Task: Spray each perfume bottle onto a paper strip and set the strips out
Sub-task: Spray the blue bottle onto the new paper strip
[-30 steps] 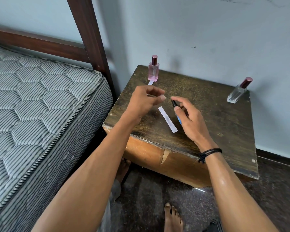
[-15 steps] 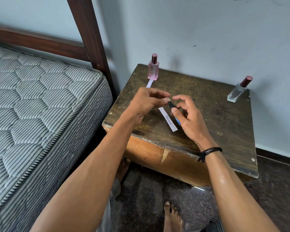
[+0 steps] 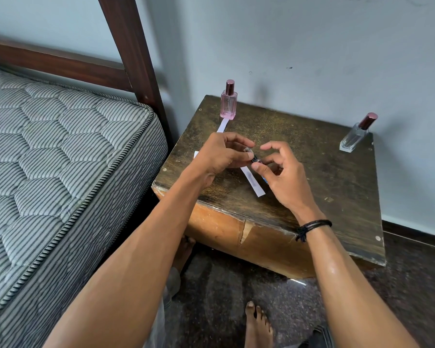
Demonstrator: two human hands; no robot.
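White paper strip (image 3: 253, 181) bears blurred, unreadable writing.

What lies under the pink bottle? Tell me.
A white paper strip runs out from under the front of the pink bottle, on the wooden table. The left hand covers its near part, so its full length is hidden.

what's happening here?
A person at a worn wooden bedside table holds a small dark-capped blue bottle in the right hand, with the left hand at its clear cap. A white paper strip lies under the hands. A pink perfume bottle has another strip before it; a clear perfume bottle has none.
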